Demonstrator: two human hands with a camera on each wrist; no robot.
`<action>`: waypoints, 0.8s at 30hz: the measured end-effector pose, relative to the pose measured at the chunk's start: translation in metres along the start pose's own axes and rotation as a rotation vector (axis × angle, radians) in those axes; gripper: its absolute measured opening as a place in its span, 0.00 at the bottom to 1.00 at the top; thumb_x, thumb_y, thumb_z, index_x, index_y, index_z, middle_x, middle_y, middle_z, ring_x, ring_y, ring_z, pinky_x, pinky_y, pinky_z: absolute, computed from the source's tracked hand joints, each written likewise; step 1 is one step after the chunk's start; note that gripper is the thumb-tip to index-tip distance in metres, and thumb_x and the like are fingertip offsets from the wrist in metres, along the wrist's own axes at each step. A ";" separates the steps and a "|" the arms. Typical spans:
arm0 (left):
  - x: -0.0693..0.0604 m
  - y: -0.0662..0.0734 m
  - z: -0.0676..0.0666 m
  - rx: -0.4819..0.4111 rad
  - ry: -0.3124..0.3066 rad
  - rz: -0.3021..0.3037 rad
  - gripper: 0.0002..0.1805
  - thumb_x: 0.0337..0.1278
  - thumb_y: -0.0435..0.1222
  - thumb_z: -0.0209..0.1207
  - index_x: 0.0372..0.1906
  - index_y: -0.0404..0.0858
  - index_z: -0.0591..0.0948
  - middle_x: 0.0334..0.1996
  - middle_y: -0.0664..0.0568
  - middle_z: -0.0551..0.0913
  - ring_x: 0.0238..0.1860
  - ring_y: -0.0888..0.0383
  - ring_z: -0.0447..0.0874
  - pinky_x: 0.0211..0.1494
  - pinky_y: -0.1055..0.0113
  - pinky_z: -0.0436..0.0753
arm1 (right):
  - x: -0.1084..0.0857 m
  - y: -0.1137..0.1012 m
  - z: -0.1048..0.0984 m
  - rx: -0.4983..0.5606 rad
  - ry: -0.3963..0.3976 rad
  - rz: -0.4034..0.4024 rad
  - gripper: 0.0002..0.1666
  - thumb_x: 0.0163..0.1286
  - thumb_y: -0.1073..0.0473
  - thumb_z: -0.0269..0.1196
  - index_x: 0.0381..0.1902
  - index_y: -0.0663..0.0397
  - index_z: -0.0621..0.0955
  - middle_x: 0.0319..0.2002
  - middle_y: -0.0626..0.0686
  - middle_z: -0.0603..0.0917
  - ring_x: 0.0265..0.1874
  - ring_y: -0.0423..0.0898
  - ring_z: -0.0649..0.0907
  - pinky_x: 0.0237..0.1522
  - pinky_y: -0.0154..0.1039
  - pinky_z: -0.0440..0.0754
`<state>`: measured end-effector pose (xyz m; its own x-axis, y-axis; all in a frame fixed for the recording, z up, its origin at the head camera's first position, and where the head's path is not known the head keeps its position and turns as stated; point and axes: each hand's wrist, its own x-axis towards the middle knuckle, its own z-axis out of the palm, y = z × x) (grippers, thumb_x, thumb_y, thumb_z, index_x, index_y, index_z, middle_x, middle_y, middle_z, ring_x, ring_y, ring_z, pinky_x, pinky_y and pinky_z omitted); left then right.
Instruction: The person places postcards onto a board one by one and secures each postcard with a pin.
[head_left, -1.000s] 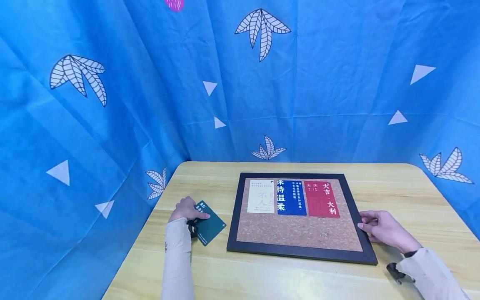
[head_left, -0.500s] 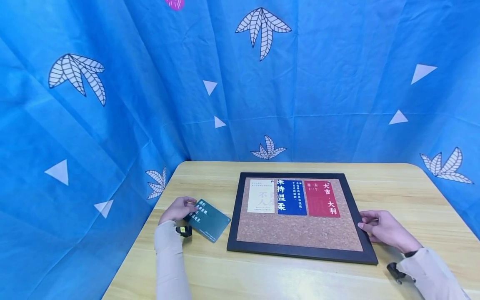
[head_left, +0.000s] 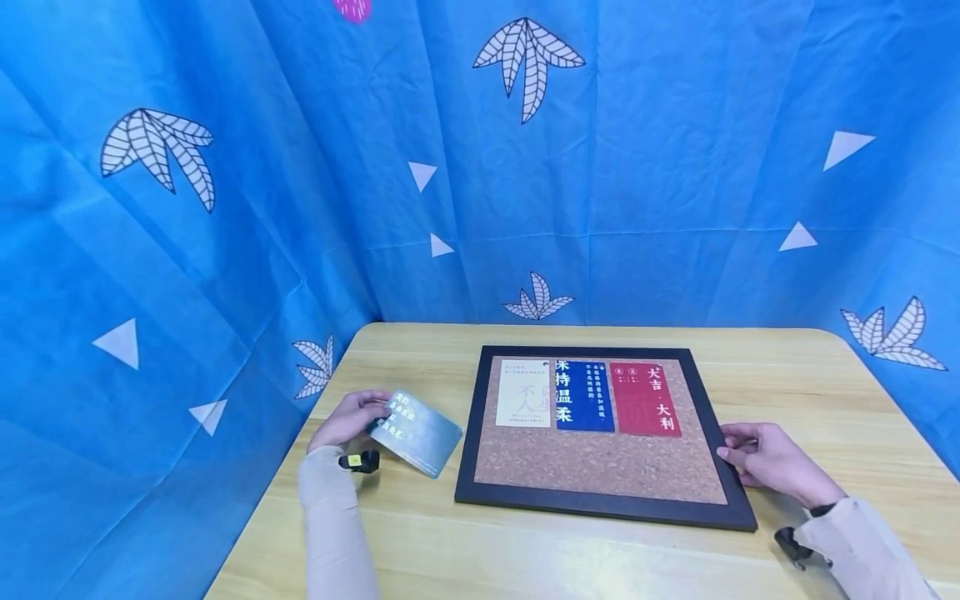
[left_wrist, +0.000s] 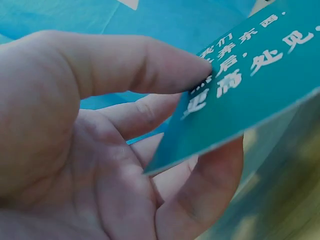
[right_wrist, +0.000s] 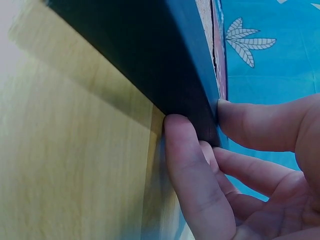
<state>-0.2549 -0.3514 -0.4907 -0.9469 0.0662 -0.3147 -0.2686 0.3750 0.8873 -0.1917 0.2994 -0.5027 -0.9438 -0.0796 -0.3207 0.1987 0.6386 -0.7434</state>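
Note:
My left hand [head_left: 347, 419] pinches a green card [head_left: 420, 433] with white lettering by its left edge, thumb on top and fingers beneath, as the left wrist view shows. The green card [left_wrist: 260, 85] is tilted, and light glares off it. A cork board [head_left: 600, 462] in a black frame [head_left: 592, 504] lies right of it. Along the board's upper part sit a cream card [head_left: 522, 392], a blue card [head_left: 583, 396] and a red card [head_left: 643, 400]. My right hand [head_left: 772, 458] grips the frame's right side, its thumb [right_wrist: 250, 122] on top and fingers against the outer edge.
The board and hands are on a light wooden table [head_left: 420, 350]. A blue curtain [head_left: 645, 167] with white leaves and triangles hangs behind the table and along its left side. A small black device [head_left: 360, 461] is strapped at the left wrist.
My left hand has shifted left and now pinches the green card at its left edge. The card has turned and lifted into a tilt. My right hand and the board have stayed put.

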 end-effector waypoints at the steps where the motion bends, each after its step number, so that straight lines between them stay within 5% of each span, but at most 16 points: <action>1: 0.000 0.000 -0.001 -0.028 -0.008 0.000 0.24 0.73 0.34 0.54 0.69 0.30 0.72 0.60 0.38 0.79 0.49 0.53 0.82 0.49 0.64 0.86 | 0.000 0.000 0.000 -0.002 0.001 -0.001 0.34 0.77 0.62 0.59 0.71 0.81 0.64 0.50 0.64 0.80 0.39 0.43 0.83 0.32 0.38 0.86; 24: 0.000 0.011 0.006 -0.155 0.066 -0.019 0.29 0.71 0.34 0.56 0.72 0.29 0.67 0.56 0.43 0.81 0.45 0.59 0.84 0.49 0.66 0.85 | 0.000 0.001 0.001 -0.007 -0.002 0.001 0.34 0.77 0.62 0.60 0.71 0.81 0.64 0.51 0.66 0.80 0.38 0.43 0.83 0.32 0.39 0.87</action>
<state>-0.2568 -0.3413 -0.4831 -0.9496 -0.0025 -0.3136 -0.3058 0.2279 0.9244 -0.1916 0.2993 -0.5039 -0.9431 -0.0809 -0.3225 0.1976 0.6439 -0.7392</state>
